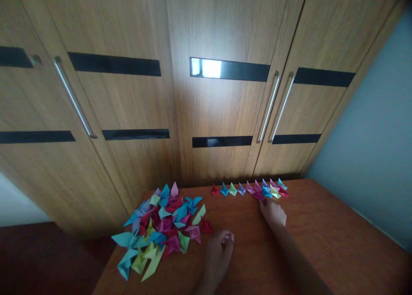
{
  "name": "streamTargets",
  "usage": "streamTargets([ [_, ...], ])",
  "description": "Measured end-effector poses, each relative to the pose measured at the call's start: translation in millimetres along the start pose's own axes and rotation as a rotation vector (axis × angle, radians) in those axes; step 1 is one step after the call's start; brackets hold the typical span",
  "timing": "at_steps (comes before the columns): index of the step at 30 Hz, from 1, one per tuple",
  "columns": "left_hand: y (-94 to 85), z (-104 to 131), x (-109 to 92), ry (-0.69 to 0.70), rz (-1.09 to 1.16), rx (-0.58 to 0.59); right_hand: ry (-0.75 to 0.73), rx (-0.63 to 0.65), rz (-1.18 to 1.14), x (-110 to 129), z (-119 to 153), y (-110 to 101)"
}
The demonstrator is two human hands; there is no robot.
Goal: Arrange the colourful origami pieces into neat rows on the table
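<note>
A large heap of folded paper pieces (165, 222) in blue, pink, red, green and purple covers the left part of the table. Along the back edge runs a row of similar folded pieces (232, 189), doubled up at its right end. My right hand (273, 213) reaches to the near side of that row, its fingertips at a magenta piece (258, 193). Just right of the heap, my left hand (219, 252) is curled above the table with thumb and fingers together; whatever is between them cannot be made out. A red folded piece (206, 225) lies beside it.
The brown wooden table (337, 235) extends to the right, towards a pale blue wall (373, 149). Behind it stands a wooden wardrobe (219, 110) with metal handles and dark strips, close to the table's back edge.
</note>
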State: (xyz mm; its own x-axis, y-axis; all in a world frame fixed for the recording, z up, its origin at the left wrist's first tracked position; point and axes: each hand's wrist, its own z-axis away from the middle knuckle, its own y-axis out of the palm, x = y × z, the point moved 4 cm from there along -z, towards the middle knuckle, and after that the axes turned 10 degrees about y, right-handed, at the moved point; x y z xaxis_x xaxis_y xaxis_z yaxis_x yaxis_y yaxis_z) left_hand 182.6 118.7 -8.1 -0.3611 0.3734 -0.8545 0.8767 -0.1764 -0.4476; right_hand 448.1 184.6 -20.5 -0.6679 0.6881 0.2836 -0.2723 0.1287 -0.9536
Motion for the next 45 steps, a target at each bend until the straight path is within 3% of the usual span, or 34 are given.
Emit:
streamTargets([
  [6, 0.9, 0, 3, 0.002, -0.012, 0.004, 0.015, -0.023, -0.057, -3, 7, -2],
  [11, 0.5, 0, 4, 0.014, 0.012, -0.005, 0.038, -0.104, -0.184, -11, 28, 2],
  [17, -1.1, 1, 3, -0.003, 0.030, -0.020, -0.170, -0.044, -0.266, -10, 67, 16],
  [20, -11.9, 5, -2, 0.021, -0.102, -0.025, -0.273, 0.000, -0.306, -8, 80, 18],
  [23, -31.9, 11, -9, 0.015, -0.348, -0.006, -0.273, 0.021, -0.335, -9, 81, 17],
  [28, -64.7, 24, -10, -0.128, -0.718, 0.104, -0.284, 0.020, -0.361, -10, 77, 17],
  [32, -75.5, 33, -6, -0.196, -0.838, 0.158, -0.299, 0.006, -0.381, -11, 78, 16],
  [38, -71.6, 30, -7, -0.172, -0.868, 0.140, -0.283, 0.034, -0.386, -11, 78, 16],
  [41, -66.3, 19, -14, -0.120, -0.860, 0.103, -0.282, 0.037, -0.398, -12, 77, 17],
  [45, -56.1, -1, -23, -0.065, -0.876, 0.147, -0.296, 0.036, -0.428, -11, 76, 16],
])
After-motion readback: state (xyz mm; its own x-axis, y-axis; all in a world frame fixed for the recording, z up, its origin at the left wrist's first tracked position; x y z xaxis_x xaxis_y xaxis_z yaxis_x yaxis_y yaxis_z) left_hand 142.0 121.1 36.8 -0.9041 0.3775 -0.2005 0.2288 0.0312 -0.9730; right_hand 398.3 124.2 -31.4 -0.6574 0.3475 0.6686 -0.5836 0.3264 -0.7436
